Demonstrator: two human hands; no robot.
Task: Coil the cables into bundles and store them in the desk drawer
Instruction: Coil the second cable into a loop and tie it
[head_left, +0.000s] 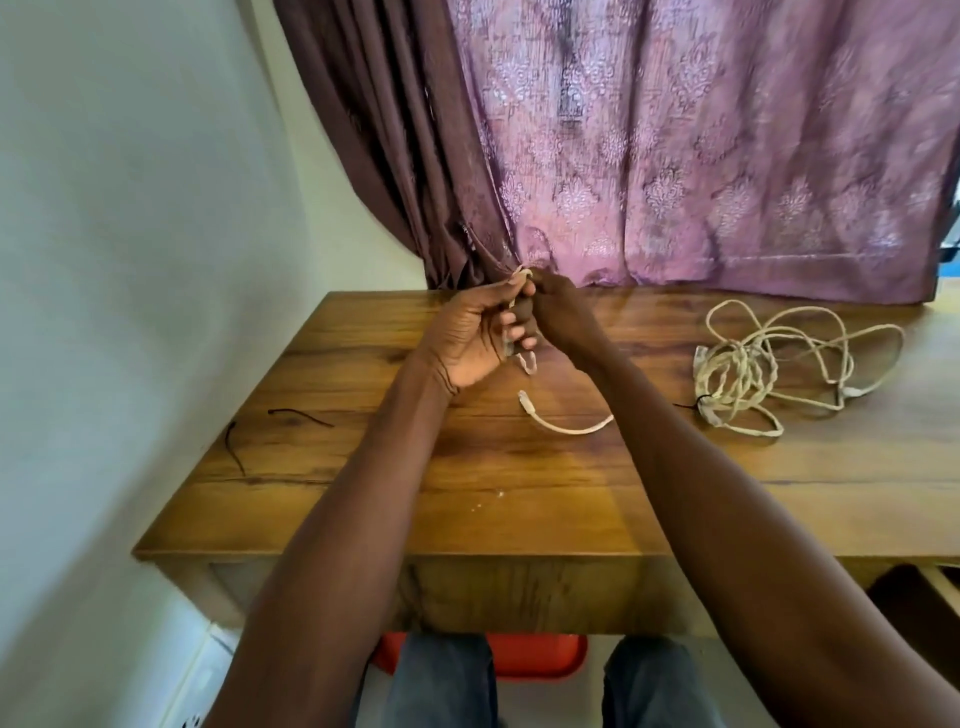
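Both fists wrap a small cream cable bundle (519, 332) above the desk (363, 493): left hand (467, 338) pins the loops so right hand (558, 312) can wind. Looser cable heap (769, 364) waits rightward.

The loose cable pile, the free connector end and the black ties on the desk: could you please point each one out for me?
loose cable pile (727, 375), head view, on its dense coiled part.
free connector end (524, 401), head view, on the plug tip.
black ties (300, 414), head view, on the upper tie's middle.
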